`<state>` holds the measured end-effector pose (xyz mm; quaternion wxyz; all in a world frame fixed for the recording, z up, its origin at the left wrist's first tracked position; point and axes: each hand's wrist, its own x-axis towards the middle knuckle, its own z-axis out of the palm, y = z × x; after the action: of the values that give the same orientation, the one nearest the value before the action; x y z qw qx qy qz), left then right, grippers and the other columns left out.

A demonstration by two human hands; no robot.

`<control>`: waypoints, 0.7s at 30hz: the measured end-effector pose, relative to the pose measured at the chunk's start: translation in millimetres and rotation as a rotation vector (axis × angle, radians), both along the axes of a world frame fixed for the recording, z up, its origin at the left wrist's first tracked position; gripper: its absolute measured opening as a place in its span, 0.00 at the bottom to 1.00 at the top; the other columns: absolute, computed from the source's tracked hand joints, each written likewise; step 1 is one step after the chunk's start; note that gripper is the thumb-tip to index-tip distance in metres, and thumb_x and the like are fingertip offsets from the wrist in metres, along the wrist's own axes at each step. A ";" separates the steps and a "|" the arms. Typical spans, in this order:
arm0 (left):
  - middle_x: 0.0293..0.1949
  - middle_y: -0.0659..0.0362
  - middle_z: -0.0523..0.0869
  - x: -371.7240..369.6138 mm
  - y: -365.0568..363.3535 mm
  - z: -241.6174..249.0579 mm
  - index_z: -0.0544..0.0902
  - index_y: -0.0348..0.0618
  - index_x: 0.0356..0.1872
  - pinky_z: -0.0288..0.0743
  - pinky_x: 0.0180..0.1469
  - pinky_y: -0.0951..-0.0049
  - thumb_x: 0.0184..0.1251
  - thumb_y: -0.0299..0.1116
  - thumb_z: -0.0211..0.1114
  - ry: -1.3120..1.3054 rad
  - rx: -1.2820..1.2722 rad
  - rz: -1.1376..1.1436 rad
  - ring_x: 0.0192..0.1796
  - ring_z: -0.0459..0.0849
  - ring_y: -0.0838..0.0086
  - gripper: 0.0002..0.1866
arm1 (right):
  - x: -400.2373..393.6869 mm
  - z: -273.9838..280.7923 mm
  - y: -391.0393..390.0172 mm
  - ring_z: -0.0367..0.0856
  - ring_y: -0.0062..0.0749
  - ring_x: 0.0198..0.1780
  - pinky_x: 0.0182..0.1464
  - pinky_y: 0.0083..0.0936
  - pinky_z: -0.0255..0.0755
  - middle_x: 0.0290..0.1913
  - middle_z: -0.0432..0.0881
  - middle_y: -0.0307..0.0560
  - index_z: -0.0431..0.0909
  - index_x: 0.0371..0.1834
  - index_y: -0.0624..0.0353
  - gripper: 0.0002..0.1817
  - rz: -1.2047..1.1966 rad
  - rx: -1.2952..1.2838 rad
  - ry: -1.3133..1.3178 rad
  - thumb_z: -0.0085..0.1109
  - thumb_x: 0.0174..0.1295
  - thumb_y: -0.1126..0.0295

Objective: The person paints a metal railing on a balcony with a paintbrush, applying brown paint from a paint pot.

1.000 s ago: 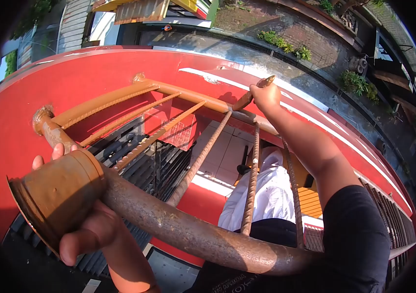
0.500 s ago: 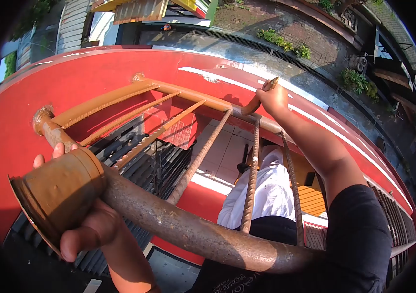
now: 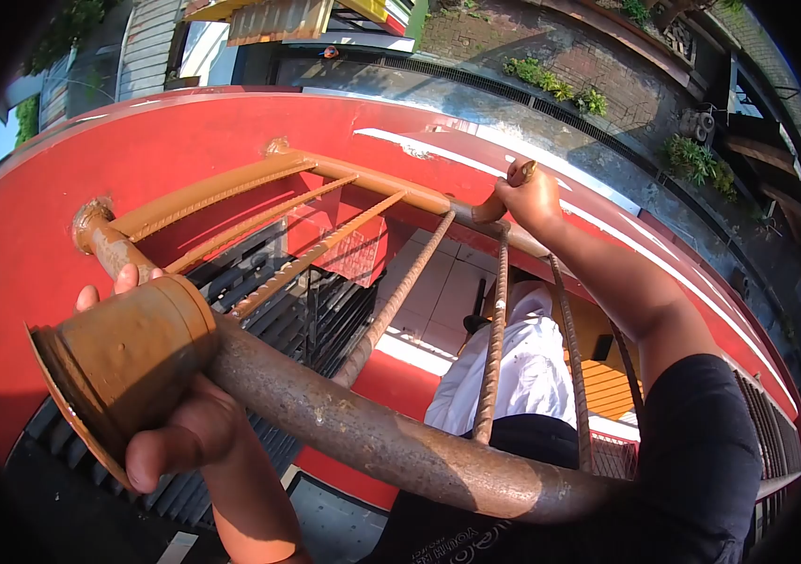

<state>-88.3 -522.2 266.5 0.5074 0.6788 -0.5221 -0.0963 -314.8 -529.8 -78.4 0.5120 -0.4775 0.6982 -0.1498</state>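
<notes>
My left hand (image 3: 189, 432) wraps around a brown, paint-coated can (image 3: 128, 352) at the lower left, the thumb below it and fingertips showing behind. The can is tilted beside the thick near pipe of a metal ladder-like frame (image 3: 372, 432). At the upper right, my right hand (image 3: 534, 199) is closed around a paintbrush (image 3: 489, 210). Its bristle end touches the far pipe (image 3: 461, 212), where orange-brown paint meets bare grey metal. Most of the brush handle is hidden in my fist. The left rungs are painted orange-brown; the right ribbed rungs (image 3: 492, 338) are rusty and bare.
A red wall (image 3: 34, 282) runs behind the frame, with a white-striped ledge (image 3: 428, 148). Dark louvred slats (image 3: 325, 320) and floor tiles (image 3: 428, 282) lie far below between the rungs. A street-level drain and plants (image 3: 551, 80) appear beyond the wall.
The view has shifted slightly, so the frame sits a little further right. My right hand and paintbrush have come slightly lower at the far pipe. The left hand keeps its hold on the can.
</notes>
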 end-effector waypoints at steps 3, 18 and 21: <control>0.59 0.35 0.78 2.2 1.7 1.2 0.59 0.26 0.71 0.76 0.66 0.53 0.40 0.86 0.57 0.029 0.013 -0.012 0.63 0.80 0.50 0.71 | -22.2 3.7 -4.0 0.87 0.44 0.35 0.42 0.36 0.79 0.28 0.86 0.53 0.78 0.33 0.62 0.11 -0.008 0.061 0.056 0.63 0.56 0.64; 0.58 0.32 0.78 2.2 1.5 0.6 0.57 0.26 0.71 0.75 0.66 0.53 0.40 0.88 0.53 -0.023 0.006 -0.008 0.62 0.80 0.49 0.72 | 44.5 -15.3 -34.1 0.87 0.43 0.32 0.38 0.34 0.78 0.28 0.86 0.52 0.80 0.30 0.59 0.13 0.249 -0.198 -0.209 0.69 0.58 0.61; 0.66 0.40 0.70 6.4 3.9 -1.3 0.59 0.27 0.71 0.72 0.68 0.46 0.45 0.87 0.51 -0.003 0.003 -0.028 0.66 0.75 0.46 0.69 | 29.7 -15.1 -45.1 0.80 0.24 0.26 0.30 0.26 0.74 0.23 0.83 0.47 0.78 0.30 0.61 0.15 0.231 -0.216 -0.277 0.73 0.59 0.63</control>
<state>-81.9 -518.3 265.2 0.5044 0.6721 -0.5322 -0.1033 -285.1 -574.9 -93.5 0.5627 -0.5813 0.5415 -0.2284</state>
